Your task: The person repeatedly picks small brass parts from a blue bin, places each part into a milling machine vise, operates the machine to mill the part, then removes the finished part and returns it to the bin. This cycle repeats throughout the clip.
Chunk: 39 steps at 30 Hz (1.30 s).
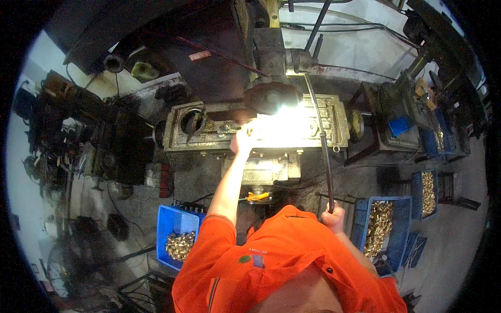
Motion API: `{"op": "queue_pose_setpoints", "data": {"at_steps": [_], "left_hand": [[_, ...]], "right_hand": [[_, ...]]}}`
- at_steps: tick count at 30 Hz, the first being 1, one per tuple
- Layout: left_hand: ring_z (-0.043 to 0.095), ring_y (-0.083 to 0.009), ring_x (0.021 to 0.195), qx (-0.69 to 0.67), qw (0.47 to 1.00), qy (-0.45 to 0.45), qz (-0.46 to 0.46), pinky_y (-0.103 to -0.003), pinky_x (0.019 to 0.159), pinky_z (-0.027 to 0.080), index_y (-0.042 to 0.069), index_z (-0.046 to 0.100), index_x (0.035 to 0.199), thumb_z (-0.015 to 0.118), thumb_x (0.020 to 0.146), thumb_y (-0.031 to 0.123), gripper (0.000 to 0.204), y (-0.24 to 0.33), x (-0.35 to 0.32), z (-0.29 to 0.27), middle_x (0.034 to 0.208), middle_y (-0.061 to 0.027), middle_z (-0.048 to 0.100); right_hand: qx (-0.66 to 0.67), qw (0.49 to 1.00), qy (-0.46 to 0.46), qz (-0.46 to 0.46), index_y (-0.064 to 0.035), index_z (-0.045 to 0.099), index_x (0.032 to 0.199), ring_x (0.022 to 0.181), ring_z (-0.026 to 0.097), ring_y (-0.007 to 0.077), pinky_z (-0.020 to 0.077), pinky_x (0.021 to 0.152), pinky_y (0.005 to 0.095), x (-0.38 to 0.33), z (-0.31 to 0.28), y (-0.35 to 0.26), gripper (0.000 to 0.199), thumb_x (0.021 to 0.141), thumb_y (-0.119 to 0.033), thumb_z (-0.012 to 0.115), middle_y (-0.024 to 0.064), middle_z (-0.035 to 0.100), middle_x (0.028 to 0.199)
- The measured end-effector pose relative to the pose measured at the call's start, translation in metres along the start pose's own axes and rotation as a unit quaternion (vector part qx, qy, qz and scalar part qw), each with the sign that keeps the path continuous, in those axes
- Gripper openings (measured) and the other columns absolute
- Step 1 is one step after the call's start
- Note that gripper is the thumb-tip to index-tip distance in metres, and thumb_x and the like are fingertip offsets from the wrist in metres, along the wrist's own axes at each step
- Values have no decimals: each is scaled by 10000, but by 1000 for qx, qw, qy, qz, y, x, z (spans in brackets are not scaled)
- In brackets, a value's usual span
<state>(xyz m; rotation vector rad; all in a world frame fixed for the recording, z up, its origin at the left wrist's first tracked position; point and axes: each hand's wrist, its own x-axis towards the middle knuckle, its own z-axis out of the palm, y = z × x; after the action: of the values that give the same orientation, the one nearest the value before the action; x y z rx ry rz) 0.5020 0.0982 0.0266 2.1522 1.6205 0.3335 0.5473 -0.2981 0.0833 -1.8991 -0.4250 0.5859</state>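
My left hand point(241, 140) reaches up onto the machine table point(334, 117) of a drill press, right at the edge of a bright glare from a work lamp. What its fingers touch is washed out by the light. My right hand point(333, 215) is closed around the lower end of a long dark lever point(319, 130) that runs up to the machine head point(297, 60). I wear an orange shirt.
A blue bin point(176, 224) with brass parts sits low on my left. A blue bin point(397, 219) full of brass parts stands at my right, another blue bin point(417, 193) behind it. Dark machinery crowds the left side, and a second machine point(396, 112) stands at the right.
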Motion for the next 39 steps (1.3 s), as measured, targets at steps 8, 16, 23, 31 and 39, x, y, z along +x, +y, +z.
{"op": "queue_pose_setpoints", "data": {"at_steps": [8,16,23,31,39], "left_hand": [[632,-257,658,-5,1000,7,7,-376,579,486,54,654,676,627,659,551,498,0,-1,3,678,-101,640],[639,-277,720,-27,999,-27,2,-383,610,497,64,664,736,629,676,532,474,2,-1,0,763,-124,654],[639,-268,699,-23,1000,-6,-5,-382,604,490,61,669,717,640,652,535,478,2,-2,1,726,-109,653],[639,-272,713,-21,1000,-5,-7,-385,611,491,67,670,728,639,649,539,479,4,-3,0,738,-115,652],[640,-277,709,-7,1000,6,2,-386,612,495,75,672,737,626,651,557,491,0,1,7,747,-117,653]], "right_hand": [[38,999,-3,14,-67,381,612,483,337,77,295,427,267,1,1,-3,126,620,-105,501,-21,354,525],[13,1000,2,0,-78,379,599,500,343,79,294,435,278,10,4,37,146,619,-125,515,-28,367,545],[43,998,-2,41,-86,392,602,518,341,76,297,450,274,12,7,27,151,615,-136,533,-28,366,553],[3,1000,18,-6,-80,379,597,521,347,83,304,455,277,17,10,28,166,614,-124,538,-22,363,556],[45,999,1,7,-79,372,603,525,340,88,313,461,276,21,12,39,182,623,-144,542,-15,353,556]]}}
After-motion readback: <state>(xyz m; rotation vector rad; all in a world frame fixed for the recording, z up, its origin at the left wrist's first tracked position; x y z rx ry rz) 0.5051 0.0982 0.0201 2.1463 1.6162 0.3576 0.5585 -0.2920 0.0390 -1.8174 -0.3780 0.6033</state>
